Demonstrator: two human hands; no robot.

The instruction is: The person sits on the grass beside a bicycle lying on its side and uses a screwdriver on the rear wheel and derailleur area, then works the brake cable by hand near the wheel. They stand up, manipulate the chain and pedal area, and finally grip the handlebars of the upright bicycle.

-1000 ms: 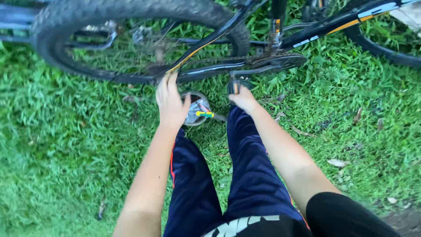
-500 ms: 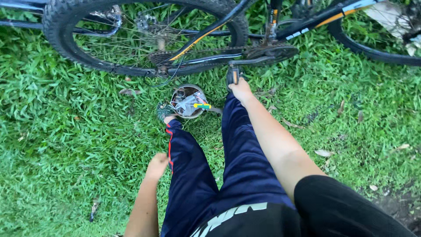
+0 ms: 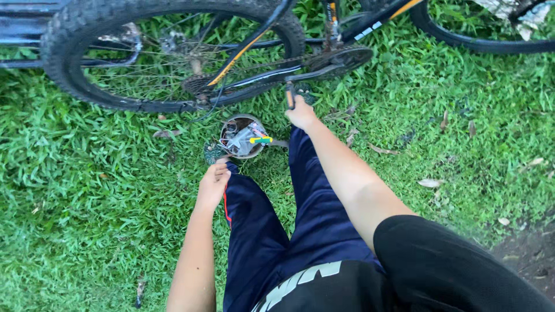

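Head view: right hand [image 3: 300, 112] fingers closed on bike pedal [image 3: 291, 95]; left hand [image 3: 213, 179], loosely curled, empty, nears parts tin [image 3: 243, 136]. Judged: crank-turning step.

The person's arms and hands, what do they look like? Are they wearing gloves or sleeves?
No gloves: the left hand and the right hand are both bare, with no watch or rings that show. The left forearm is uncovered as far as the picture shows it. The right arm is bare up to a short black sleeve near the shoulder.

Soft even daylight, sharp focus
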